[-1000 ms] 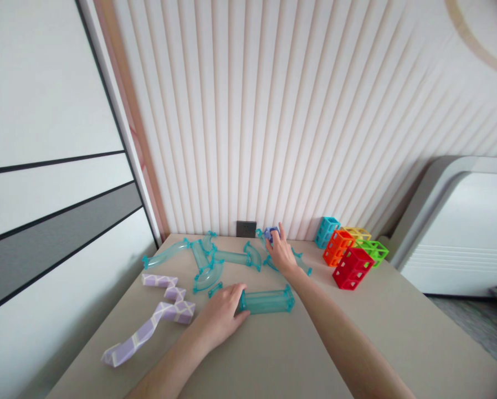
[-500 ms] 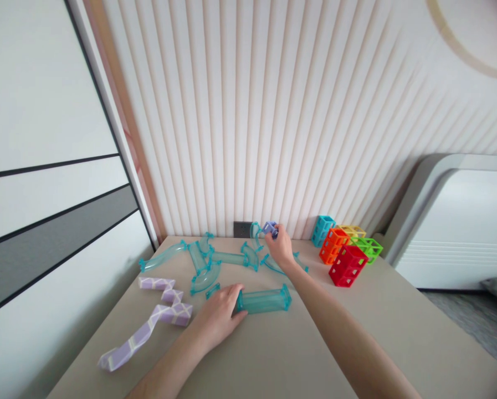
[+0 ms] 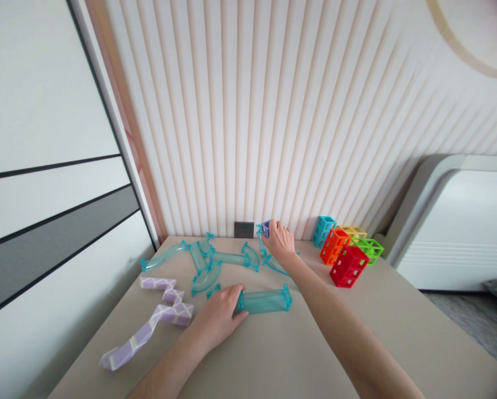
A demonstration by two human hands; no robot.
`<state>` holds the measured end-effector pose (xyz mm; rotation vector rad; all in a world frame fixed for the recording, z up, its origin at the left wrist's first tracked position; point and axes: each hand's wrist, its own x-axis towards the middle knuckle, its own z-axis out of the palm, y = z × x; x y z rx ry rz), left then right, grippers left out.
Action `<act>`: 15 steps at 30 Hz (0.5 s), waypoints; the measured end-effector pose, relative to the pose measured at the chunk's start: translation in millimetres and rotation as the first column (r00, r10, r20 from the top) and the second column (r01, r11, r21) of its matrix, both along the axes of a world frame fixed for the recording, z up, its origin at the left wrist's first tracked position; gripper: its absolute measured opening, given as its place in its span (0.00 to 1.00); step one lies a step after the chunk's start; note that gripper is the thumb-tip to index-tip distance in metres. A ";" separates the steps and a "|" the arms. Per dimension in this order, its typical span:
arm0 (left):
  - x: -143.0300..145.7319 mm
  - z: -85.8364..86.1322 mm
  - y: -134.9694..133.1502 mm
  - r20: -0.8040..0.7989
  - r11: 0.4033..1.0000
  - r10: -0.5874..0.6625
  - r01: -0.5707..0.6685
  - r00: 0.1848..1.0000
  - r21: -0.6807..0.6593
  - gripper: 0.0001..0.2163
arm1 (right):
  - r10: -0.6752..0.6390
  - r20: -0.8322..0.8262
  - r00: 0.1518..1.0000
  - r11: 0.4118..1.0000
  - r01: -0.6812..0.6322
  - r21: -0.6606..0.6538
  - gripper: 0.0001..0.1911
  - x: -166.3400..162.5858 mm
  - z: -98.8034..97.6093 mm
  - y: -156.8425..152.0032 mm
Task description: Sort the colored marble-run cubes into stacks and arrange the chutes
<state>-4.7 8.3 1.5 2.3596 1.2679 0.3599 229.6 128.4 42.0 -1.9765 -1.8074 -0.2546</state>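
1. A straight teal tube point(image 3: 265, 300) of clear plastic, with flared square ends, is laid flat near the middle of the beige table point(image 3: 398, 332), its length running left to right.
2. The left end of this tube is gripped by the left hand point(image 3: 220, 316); the fingers are curled over the end and the thumb is pressed against its near side, while the forearm is stretched in from the lower edge.
3. A small purple piece point(image 3: 266, 227) is seen at the far edge of the table, close to the ribbed wall and just right of the dark wall socket point(image 3: 244, 229).
4. The purple piece is held by the right hand point(image 3: 280, 242), whose fingers are closed around it; it is mostly covered, so its shape cannot be told surely.
5. The right arm is extended fully across the table, crossing just beside the tube's right end.
6. Curved teal track pieces point(image 3: 209, 260) are spread left of the right hand, and a purple zigzag strip point(image 3: 157, 316) lies left of the left hand.
7. Coloured lattice cubes point(image 3: 348, 255) are clustered to the right, well apart from both hands.
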 end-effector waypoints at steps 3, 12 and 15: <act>-0.1 0.9 -0.2 -0.001 1.000 0.002 -0.002 1.000 0.008 0.19 | 0.003 0.018 1.000 1.000 -0.003 0.010 0.09 1.1 1.9 -0.4; 0.3 -1.2 -0.4 -0.003 1.000 -0.004 0.004 1.000 0.017 0.19 | 0.028 -0.153 0.988 0.990 -0.006 0.144 0.11 4.1 2.2 -4.2; 0.3 -1.6 0.1 0.000 1.000 -0.002 0.002 1.000 0.013 0.19 | 0.046 -0.280 0.959 0.985 0.002 0.170 0.14 3.1 4.6 -1.0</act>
